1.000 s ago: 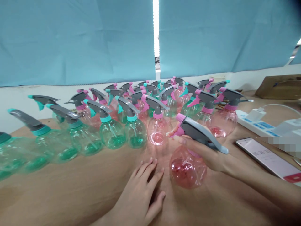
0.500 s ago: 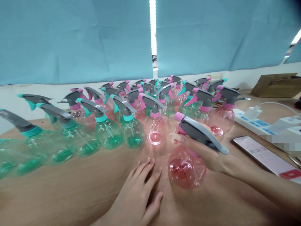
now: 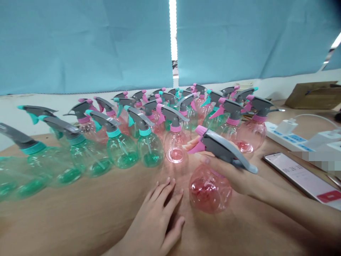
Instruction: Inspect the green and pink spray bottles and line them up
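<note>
A pink spray bottle (image 3: 210, 193) with a grey and pink trigger head stands at the front right, leaning a little. My right hand (image 3: 226, 170) is around its neck, thumb in front and fingertips stretched out behind the pink trigger. Part of the neck and the hand's far side are hidden. My left hand (image 3: 160, 213) lies flat on the table, fingers stretched and holding nothing. Just beyond the hands stand another pink spray bottle (image 3: 174, 147) and a green spray bottle (image 3: 150, 149).
Several more pink and green spray bottles crowd the table's back and left. A phone (image 3: 295, 174) with a running timer lies at right, near a white power strip (image 3: 285, 137) with plugs. Behind it stands a cardboard box (image 3: 314, 96). Blue curtains (image 3: 85, 46) hang at the back.
The right hand's fingers have straightened and spread past the trigger, and the thumb now lies across the bottle's neck. The pink trigger shows more. My left hand stays put.
</note>
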`<state>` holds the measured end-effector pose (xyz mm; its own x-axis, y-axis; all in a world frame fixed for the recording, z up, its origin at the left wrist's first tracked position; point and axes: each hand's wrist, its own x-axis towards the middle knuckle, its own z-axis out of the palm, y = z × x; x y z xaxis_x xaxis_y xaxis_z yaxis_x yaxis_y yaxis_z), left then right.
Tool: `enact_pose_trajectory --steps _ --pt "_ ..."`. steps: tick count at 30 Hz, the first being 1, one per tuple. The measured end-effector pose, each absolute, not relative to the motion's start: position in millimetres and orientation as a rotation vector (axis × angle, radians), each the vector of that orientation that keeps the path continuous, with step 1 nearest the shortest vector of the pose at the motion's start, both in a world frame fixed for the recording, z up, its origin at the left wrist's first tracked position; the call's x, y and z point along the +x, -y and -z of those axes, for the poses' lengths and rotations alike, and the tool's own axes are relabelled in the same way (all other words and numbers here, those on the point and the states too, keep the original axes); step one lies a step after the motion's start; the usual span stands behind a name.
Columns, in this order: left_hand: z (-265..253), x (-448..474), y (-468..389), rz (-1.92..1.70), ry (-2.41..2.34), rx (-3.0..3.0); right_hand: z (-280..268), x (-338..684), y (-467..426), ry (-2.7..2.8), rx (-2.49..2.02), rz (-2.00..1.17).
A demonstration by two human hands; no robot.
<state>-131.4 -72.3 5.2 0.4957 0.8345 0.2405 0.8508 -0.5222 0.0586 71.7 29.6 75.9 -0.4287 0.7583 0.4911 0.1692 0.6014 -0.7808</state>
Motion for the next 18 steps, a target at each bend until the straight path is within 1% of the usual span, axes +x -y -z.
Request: enact_pose_trajectory --steps 18 --pt "-4.7 -129.7 72.3 0.376 1.524 -2.654 -69.9 72.5 -33.5 1.889 -0.615 -0.980"
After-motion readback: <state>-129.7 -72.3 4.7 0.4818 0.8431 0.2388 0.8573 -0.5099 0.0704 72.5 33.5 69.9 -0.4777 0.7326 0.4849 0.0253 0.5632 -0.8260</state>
